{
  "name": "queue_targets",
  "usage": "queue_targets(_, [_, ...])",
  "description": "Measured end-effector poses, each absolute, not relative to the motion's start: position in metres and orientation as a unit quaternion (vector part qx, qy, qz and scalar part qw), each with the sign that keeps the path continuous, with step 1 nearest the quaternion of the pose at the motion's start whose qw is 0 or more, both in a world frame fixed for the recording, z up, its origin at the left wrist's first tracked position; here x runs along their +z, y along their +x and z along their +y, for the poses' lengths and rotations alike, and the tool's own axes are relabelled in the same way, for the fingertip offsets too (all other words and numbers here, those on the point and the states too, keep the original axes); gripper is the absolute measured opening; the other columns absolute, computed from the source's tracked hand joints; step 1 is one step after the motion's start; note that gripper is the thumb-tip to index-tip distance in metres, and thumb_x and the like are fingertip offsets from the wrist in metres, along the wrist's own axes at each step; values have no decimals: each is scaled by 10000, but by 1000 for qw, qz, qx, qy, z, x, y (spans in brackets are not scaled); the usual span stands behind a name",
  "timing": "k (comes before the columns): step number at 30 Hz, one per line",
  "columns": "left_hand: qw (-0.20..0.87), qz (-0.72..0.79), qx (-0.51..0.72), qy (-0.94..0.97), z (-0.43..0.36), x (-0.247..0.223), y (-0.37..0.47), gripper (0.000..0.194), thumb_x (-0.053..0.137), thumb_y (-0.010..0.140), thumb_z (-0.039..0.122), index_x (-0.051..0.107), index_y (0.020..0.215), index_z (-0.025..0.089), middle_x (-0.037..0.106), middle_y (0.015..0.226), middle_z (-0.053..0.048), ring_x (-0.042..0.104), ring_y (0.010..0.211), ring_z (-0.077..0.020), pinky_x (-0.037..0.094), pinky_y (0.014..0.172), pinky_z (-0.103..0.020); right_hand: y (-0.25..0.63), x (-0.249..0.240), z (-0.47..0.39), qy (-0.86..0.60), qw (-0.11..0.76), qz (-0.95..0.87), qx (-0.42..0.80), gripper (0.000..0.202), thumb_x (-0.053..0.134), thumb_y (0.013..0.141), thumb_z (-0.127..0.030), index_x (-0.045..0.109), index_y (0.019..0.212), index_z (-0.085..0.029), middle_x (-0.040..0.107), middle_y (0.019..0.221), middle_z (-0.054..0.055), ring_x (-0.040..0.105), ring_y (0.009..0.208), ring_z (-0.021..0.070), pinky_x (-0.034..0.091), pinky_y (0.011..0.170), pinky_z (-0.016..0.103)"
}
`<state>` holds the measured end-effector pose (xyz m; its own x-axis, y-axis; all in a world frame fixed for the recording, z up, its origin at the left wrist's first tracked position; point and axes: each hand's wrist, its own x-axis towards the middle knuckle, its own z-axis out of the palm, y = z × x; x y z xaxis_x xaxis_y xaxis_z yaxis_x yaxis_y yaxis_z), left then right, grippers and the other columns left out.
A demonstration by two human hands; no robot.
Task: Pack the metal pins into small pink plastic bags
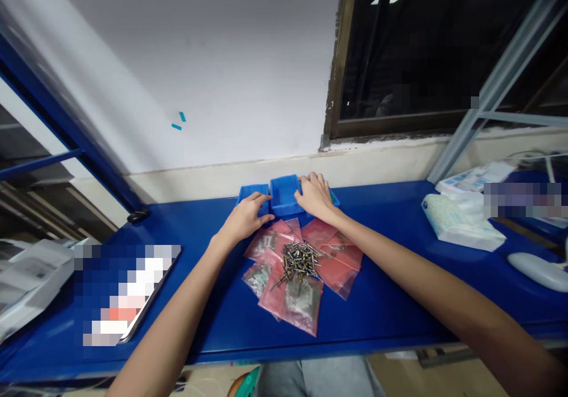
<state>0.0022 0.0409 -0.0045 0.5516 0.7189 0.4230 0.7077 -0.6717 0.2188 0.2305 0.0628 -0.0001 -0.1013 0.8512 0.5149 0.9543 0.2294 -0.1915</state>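
Three small blue plastic bins stand side by side at the back of the blue table. My left hand is over the front of the left bin, thumb and fingers apart, fingertips near the wall of the middle bin. The middle bin shows a bare floor. My right hand lies across the right bin and mostly hides it; its thumb is at the middle bin's right edge, with the fingers spread. In front of both hands is a pile of small metal screws or rivets on pinkish plastic zip bags.
A screen device, partly blurred out, lies on the left beside white packaging. On the right are a pack of tissues and a white computer mouse. A wall rises behind the table.
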Motion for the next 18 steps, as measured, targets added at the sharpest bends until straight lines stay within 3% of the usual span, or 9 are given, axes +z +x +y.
queue_targets(10, [10, 372, 250, 894, 40, -4, 5, 253, 607, 953, 317, 706, 1165, 222, 653, 1223, -113, 617, 1158, -255, 503, 1006, -441, 239, -8, 61, -486, 264, -823, -127, 231, 495, 919, -224, 722, 898, -191, 647, 971, 109, 500, 997, 281, 335, 807, 380])
queue_targets(18, [20, 377, 254, 891, 39, -4, 5, 219, 587, 965, 319, 740, 1102, 240, 711, 1162, -80, 598, 1217, -263, 498, 1016, -435, 234, 1, 50, -469, 241, -840, -125, 231, 472, 938, -195, 700, 964, -172, 684, 920, 98, 560, 928, 255, 346, 794, 373])
